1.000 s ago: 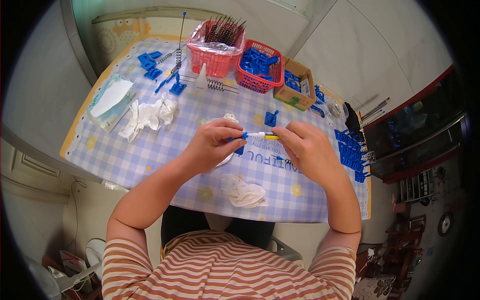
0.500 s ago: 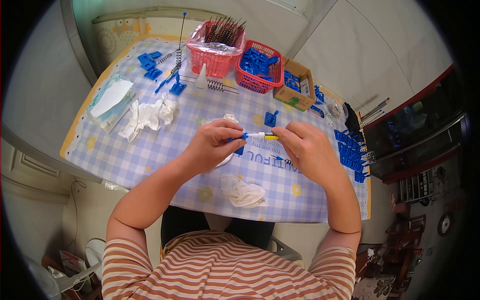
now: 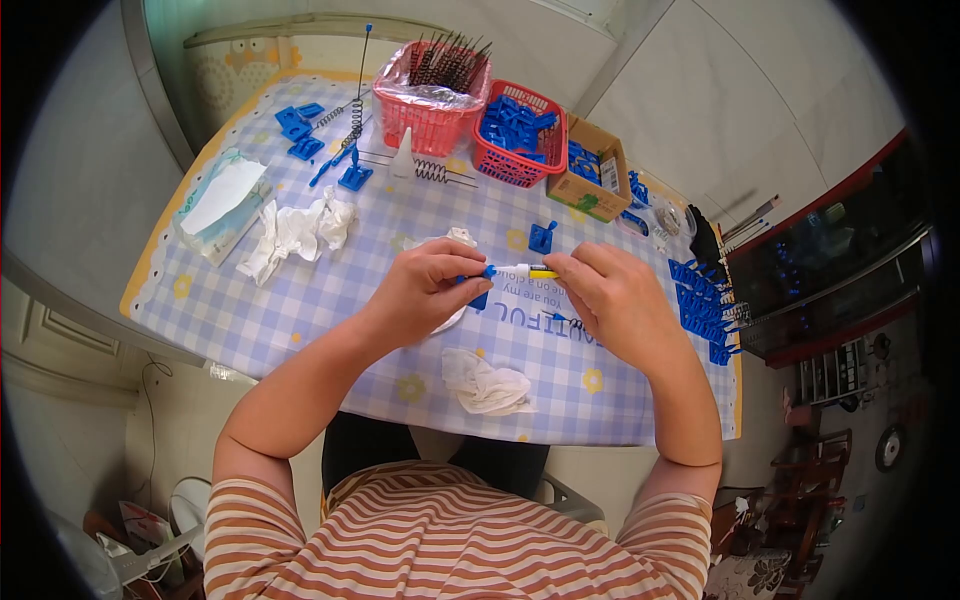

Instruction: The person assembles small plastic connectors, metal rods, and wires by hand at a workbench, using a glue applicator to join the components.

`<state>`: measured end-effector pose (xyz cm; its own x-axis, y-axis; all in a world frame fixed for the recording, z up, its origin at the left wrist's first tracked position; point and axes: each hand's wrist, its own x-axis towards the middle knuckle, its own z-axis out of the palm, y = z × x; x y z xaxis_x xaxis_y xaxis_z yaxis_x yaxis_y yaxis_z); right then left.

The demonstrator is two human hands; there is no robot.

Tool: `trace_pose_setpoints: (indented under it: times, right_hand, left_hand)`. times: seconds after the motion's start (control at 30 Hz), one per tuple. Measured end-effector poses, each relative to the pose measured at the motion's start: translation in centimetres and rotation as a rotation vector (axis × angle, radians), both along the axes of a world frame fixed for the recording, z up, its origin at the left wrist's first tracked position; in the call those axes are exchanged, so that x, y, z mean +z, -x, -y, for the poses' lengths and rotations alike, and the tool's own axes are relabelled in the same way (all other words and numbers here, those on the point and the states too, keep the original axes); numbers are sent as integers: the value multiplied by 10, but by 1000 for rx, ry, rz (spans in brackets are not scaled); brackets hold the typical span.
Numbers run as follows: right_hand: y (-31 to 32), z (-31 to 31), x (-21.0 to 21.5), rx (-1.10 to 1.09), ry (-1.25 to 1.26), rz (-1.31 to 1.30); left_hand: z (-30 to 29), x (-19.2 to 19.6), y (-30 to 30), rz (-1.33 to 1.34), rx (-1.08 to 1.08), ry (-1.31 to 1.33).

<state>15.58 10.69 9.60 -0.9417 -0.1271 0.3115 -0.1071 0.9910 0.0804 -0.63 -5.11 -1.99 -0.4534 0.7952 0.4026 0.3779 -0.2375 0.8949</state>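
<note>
My left hand (image 3: 425, 290) pinches a small blue plastic part (image 3: 480, 299), which shows a flat base below the fingers and a narrow end beside the thumb. Much of the part is hidden by my fingers. My right hand (image 3: 608, 290) grips a slim glue tube (image 3: 540, 272) with a white nozzle and a yellow-and-black label, held level. The nozzle meets the blue part's narrow end. Beyond the tube stands another blue base piece (image 3: 541, 237). Under my right hand lies a blue-tipped piece with a dark spring (image 3: 567, 320), partly covered.
Crumpled white tissues (image 3: 487, 382) lie near the front edge, others (image 3: 300, 232) at left beside a tissue pack (image 3: 222, 207). Along the back stand a pink basket of black springs (image 3: 425, 125), a red basket (image 3: 520, 175) and a cardboard box (image 3: 590, 200). Assembled blue pieces (image 3: 703, 312) line the right edge.
</note>
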Motion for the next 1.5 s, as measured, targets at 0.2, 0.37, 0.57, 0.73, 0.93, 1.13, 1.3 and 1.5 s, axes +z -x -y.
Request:
trace_pose_setpoints:
  times: [0.2,0.37,0.57,0.73,0.93,1.13,1.3,1.5]
  right_hand:
    - [-2,-3,-1,-17,48,-36]
    - [-2,-2,-4,5,54,-37]
    - [-2,-2,-4,-9,73,-46]
    - [-2,-2,-9,-31,132,-61]
    - [-3,-2,-16,-35,194,-68]
    - [-8,-2,-19,-42,395,-52]
    - [-8,-3,-31,-81,661,24]
    - [-13,-2,-70,-245,1266,233]
  left_hand:
    - [-2,1,0,-5,-8,-11]
    - [0,1,-1,22,-13,-5]
    - [-2,2,-2,102,-9,-25]
    - [-3,2,-1,187,-54,-21]
    - [-3,2,1,304,-108,-19]
    - [-2,2,0,322,-106,-8]
    - [-3,-1,3,348,-85,12]
    - [-3,3,17,283,46,-44]
